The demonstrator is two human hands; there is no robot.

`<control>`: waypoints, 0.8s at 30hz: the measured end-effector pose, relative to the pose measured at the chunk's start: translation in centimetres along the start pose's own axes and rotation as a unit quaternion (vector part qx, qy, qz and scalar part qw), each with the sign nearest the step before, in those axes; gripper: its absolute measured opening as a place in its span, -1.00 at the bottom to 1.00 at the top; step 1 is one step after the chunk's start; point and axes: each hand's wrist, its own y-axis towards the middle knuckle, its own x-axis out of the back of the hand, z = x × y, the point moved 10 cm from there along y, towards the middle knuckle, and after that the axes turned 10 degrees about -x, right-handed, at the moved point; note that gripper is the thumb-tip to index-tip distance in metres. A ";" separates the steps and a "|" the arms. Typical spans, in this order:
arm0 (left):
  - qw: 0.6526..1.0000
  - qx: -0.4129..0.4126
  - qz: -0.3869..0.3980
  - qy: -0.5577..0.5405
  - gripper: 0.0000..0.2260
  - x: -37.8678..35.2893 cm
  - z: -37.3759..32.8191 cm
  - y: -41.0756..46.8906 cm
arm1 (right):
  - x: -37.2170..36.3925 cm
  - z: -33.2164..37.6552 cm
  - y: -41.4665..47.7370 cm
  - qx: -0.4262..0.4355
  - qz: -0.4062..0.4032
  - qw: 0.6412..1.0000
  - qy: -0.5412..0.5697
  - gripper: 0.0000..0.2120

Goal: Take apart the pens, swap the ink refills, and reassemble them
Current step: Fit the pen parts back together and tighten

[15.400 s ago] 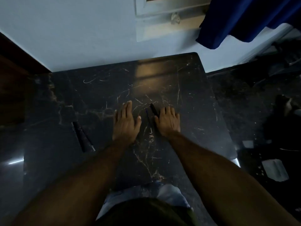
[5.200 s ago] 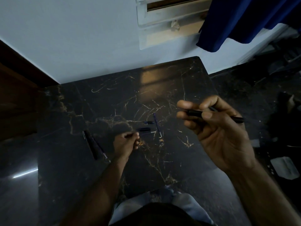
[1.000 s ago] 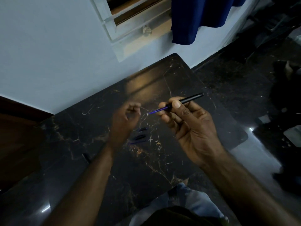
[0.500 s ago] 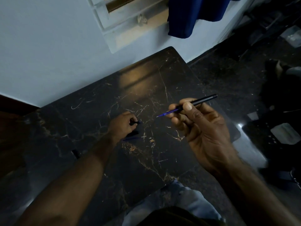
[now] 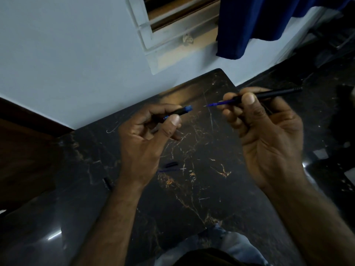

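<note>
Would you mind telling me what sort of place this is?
Probably a room in a home: a dark marble-look table against a pale painted wall, beneath a window frame with a blue curtain.

Bare hands and forearms, no sleeves

No rings or watch are worn on the left hand (image 5: pixel 140 143) or right hand (image 5: pixel 269 143); light blue trousers (image 5: pixel 226 244) and a dark top (image 5: pixel 207 259) are seen below.
</note>
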 end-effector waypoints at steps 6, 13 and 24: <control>1.000 -0.018 -0.004 0.018 -0.88 0.4 -1.8 -0.3 | -2.0 0.2 -0.3 0.014 0.043 0.999 -0.022 -0.85; 0.999 -0.021 -0.010 0.026 -0.88 0.9 -2.2 -1.2 | -2.4 -0.8 -0.9 0.008 0.058 0.998 -0.035 -0.87; 1.000 -0.021 -0.006 0.019 -0.87 0.5 -2.6 -1.2 | -1.9 -0.7 -1.3 0.013 0.045 0.998 -0.031 -0.86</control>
